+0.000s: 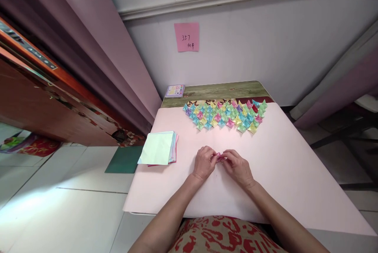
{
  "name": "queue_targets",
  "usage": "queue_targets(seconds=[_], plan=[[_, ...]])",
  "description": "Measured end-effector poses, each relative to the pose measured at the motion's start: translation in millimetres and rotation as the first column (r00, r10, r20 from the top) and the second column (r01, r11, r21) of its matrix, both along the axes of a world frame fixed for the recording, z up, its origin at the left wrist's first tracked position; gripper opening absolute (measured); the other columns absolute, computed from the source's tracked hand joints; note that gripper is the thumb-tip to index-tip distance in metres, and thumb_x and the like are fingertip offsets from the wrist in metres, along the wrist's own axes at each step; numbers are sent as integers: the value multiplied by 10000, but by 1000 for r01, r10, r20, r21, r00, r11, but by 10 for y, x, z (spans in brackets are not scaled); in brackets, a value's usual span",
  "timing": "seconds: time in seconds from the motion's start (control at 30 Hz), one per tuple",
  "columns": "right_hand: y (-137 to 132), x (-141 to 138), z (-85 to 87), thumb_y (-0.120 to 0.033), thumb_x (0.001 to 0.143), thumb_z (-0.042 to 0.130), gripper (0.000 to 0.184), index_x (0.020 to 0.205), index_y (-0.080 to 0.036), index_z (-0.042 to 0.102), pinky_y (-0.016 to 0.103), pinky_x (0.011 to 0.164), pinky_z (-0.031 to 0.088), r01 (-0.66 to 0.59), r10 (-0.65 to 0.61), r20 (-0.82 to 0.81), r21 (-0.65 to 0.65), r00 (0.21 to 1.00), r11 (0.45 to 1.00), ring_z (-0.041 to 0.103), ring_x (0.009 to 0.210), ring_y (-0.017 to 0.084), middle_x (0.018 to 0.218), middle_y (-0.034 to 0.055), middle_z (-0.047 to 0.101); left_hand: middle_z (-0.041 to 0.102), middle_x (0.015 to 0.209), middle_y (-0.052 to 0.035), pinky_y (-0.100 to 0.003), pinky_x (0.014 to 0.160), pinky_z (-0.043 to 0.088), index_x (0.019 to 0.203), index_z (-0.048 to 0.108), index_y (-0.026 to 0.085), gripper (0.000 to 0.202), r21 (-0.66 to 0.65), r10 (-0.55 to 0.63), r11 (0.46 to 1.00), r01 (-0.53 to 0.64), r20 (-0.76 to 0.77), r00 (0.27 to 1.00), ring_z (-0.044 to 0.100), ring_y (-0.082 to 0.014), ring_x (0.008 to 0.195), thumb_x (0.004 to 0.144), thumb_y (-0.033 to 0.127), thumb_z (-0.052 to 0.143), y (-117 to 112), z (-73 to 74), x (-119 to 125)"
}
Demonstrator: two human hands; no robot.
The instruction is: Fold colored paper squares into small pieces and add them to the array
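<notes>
My left hand [204, 162] and my right hand [237, 166] meet at the middle of the pale pink table [280, 158]. Both pinch a small pink folded paper piece [220, 156] between their fingertips, just above the tabletop. Most of the piece is hidden by my fingers. A stack of square coloured paper sheets [158, 148] with a light green sheet on top lies to the left of my left hand, overhanging the table's left edge. Beyond my hands, several small folded paper pieces [226, 115] in many colours lie packed together in rows.
A small pack of paper [175, 91] rests on the wooden strip [224, 89] at the table's far end, against the wall. A pink note [186, 37] is stuck on the wall. A curtain [97, 48] hangs at left; a green mat [124, 159] lies on the floor.
</notes>
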State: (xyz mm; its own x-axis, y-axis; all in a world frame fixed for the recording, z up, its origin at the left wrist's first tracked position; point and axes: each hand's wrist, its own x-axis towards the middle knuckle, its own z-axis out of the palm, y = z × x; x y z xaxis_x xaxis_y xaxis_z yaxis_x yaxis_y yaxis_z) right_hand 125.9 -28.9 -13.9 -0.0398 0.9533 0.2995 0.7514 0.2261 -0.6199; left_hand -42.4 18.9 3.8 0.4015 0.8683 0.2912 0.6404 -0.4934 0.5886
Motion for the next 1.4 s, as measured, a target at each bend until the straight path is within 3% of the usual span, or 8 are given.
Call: queue_targets(seconds=[0.27, 0.57, 0.7, 0.8, 0.93, 1.03, 1.17, 1.4], plan=[[-21, -32, 36, -244, 970, 457, 221, 1011, -253, 674, 230, 627, 421, -51, 41, 230, 38, 972, 998, 644, 759, 148, 933, 37, 700, 629, 829, -34, -341, 746, 436, 817, 613, 215, 96, -23, -7, 1000, 7, -21, 1000, 571, -203, 814, 848, 125, 598, -43, -22, -32], [-30, 13, -1, -169, 979, 437, 275, 891, -227, 691, 273, 602, 336, -96, 31, 440, 126, 897, 987, 560, 630, 141, 807, 46, 681, 634, 856, -35, -316, 730, 460, 864, 621, 217, 149, -64, -37, 997, 39, 19, 999, 585, -197, 827, 820, 77, 594, -34, -34, -34], [-9, 47, 9, -232, 988, 441, 288, 828, -222, 680, 264, 594, 337, -88, 37, 383, 117, 923, 989, 557, 621, 142, 759, 44, 657, 632, 849, -36, -312, 718, 474, 867, 629, 211, 165, -87, -20, 996, 23, 38, 999, 588, -191, 807, 803, 64, 594, -21, -32, -43], [-18, 75, 21, -261, 987, 447, 267, 881, -229, 690, 255, 617, 365, -101, 64, 329, 99, 942, 990, 590, 661, 149, 776, 41, 666, 629, 835, -38, -315, 720, 486, 865, 645, 205, 152, -116, -3, 993, 10, 57, 998, 592, -188, 796, 804, 75, 595, -20, -10, -37], [-40, 87, 35, -265, 975, 459, 243, 952, -251, 701, 243, 639, 400, -81, 61, 254, 70, 965, 994, 644, 730, 154, 814, 30, 698, 628, 926, -49, -277, 688, 515, 926, 671, 216, 140, -132, 1, 991, 25, 195, 981, 609, -174, 846, 837, 136, 598, -36, 32, -74], [31, 52, 67, -281, 962, 479, 232, 946, -253, 709, 236, 629, 415, 2, -16, 152, 87, 988, 996, 665, 738, 152, 846, 28, 718, 600, 1055, -65, -269, 690, 523, 1045, 649, 223, 192, -73, 116, 992, -99, 280, 953, 601, -150, 829, 875, 181, 570, -72, 22, -202], [325, -77, 151, -316, 932, 524, 209, 900, -243, 717, 247, 653, 440, 85, -85, 1, 87, 996, 993, 669, 720, 164, 856, 35, 733, 587, 1003, -51, -271, 660, 512, 1006, 624, 206, 154, -54, 230, 973, -224, 264, 937, 551, -109, 657, 892, 175, 526, -169, -68, -432], [949, -410, 164, -296, 854, 563, 150, 806, -236, 692, 267, 637, 432, 176, -179, -54, -41, 982, 983, 654, 665, 179, 766, 18, 730, 579, 976, -60, -259, 652, 529, 880, 626, 205, 129, -99, 241, 970, -223, 264, 934, 613, -150, 793, 891, 163, 504, -265, -182, -531]])
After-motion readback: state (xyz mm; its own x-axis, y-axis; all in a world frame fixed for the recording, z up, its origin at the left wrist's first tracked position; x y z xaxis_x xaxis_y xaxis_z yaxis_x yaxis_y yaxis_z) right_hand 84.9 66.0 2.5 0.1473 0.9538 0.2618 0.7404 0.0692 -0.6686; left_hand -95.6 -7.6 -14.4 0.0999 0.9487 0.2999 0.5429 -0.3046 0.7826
